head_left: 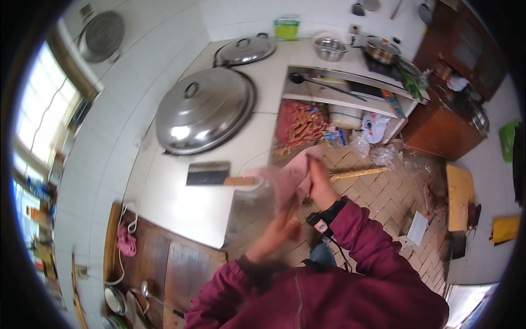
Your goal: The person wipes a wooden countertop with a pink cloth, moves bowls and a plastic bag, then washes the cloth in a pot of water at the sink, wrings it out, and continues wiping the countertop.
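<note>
A pink cloth [293, 178] hangs in front of me, past the corner of the white counter. My right hand [322, 185] is closed on its right side, thumb upward. At the cloth's lower end is my left hand [282, 231], its fingers curled round the fabric and somewhat blurred by motion. Left of the cloth, a cleaver [207, 174] with a wooden handle lies flat on the white tiled counter [181, 214]. The handle reaches toward the counter's edge, close to the cloth.
A large domed lid [205, 109] covers a wok set in the counter, with a smaller lidded wok [246, 50] behind. Steel bowls [330, 50] and a glass-lidded pot [382, 50] stand farther right. A wooden table [186, 274] adjoins the counter. A stick [359, 173] lies on the brick floor.
</note>
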{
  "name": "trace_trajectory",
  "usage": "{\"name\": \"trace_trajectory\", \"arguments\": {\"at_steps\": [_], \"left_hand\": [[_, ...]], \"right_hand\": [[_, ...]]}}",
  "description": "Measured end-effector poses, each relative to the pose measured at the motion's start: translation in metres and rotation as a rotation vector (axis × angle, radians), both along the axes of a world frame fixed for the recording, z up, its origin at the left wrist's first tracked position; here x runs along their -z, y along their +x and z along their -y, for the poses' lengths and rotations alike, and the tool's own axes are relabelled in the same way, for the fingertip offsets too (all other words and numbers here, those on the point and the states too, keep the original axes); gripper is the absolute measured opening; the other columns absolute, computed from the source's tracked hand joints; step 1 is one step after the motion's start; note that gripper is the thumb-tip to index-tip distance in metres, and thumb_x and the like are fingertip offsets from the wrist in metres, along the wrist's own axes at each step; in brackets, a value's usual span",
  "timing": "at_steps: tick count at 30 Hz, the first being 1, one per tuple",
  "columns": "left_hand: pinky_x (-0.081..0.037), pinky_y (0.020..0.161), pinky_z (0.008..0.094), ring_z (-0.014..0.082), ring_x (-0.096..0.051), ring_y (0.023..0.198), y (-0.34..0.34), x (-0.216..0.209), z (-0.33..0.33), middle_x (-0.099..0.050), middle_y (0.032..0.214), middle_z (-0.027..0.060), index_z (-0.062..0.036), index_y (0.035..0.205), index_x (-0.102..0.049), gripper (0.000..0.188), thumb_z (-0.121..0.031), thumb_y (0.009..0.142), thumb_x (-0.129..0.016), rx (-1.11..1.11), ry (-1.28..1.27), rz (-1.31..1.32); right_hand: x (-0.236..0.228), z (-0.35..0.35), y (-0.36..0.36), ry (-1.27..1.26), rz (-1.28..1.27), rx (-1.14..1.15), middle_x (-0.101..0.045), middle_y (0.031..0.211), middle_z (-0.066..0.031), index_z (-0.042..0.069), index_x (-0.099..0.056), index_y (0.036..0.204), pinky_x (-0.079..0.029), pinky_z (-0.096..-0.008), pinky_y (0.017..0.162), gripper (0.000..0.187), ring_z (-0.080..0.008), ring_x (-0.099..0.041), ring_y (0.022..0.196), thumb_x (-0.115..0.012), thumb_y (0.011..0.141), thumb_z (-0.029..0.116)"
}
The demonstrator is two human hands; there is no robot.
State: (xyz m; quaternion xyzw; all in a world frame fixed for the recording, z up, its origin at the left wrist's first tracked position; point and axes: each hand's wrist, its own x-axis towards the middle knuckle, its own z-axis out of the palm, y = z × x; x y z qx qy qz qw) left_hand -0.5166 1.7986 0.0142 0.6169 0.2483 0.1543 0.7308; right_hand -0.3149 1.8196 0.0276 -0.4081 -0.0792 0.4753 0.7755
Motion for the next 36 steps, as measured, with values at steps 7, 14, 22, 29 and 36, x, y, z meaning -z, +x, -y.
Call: {"name": "trace_trajectory", "arguments": {"at_steps": [7, 14, 22, 29, 36], "left_hand": [[-0.043, 0.096, 0.0388, 0.0247, -0.056, 0.107, 0.171, -0.012, -0.011, -0.056, 0.122, 0.0123, -0.0026, 0.129, -0.047, 0.066, -0.057, 0.094, -0.03, -0.123, -0.722, 0.358], [-0.049, 0.07, 0.0281, 0.017, -0.061, 0.087, 0.302, -0.024, 0.01, -0.062, 0.105, 0.0073, -0.004, 0.12, -0.051, 0.054, -0.051, 0.094, -0.043, -0.195, -0.826, 0.364], [-0.031, 0.04, 0.0246, 0.01, -0.044, 0.044, 0.362, -0.025, 0.01, -0.05, 0.059, -0.0017, -0.0065, 0.081, -0.057, 0.045, -0.05, 0.091, -0.051, -0.284, 0.058, 0.1], [-0.052, 0.055, 0.0252, 0.014, -0.061, 0.071, 0.375, -0.025, -0.072, -0.058, 0.089, 0.0019, -0.0111, 0.109, -0.051, 0.029, -0.037, 0.098, -0.043, 0.113, -0.521, 0.175], [-0.045, 0.048, 0.0185, 0.0059, -0.058, 0.062, 0.419, -0.093, -0.212, -0.056, 0.068, -0.0044, -0.0127, 0.086, -0.056, 0.034, -0.042, 0.097, -0.044, 0.375, -0.303, 0.001]], "right_hand": [[0.024, 0.049, 0.062, -0.251, 0.55, 0.253, -0.055, 0.106, -0.014, 0.001, -0.051, 0.113, -0.045, -0.0373, 0.085, 0.03, -0.0243, -0.055, 0.101, -0.049, 0.093, 0.023], [0.018, 0.069, 0.162, -0.192, 1.276, 0.415, -0.053, 0.088, -0.0094, 0.004, -0.055, 0.104, -0.043, -0.034, 0.073, 0.018, -0.0233, -0.054, 0.084, -0.053, 0.089, 0.014], [-0.032, 0.074, 0.249, 0.089, 1.277, 0.052, -0.05, 0.072, -0.008, 0.001, -0.055, 0.073, -0.04, -0.0346, 0.057, 0.014, -0.0201, -0.049, 0.061, -0.054, 0.084, 0.01], [-0.014, 0.06, 0.327, 0.124, 1.448, -0.562, -0.062, 0.108, -0.0132, 0.005, -0.053, 0.124, -0.048, -0.0335, 0.079, 0.038, -0.0244, -0.062, 0.089, -0.055, 0.091, 0.025], [-0.137, 0.039, 0.47, -0.29, 0.731, -0.627, -0.055, 0.116, -0.0107, 0.006, -0.043, 0.135, -0.047, -0.0258, 0.074, 0.043, -0.0111, -0.056, 0.083, -0.051, 0.095, 0.019]]}}
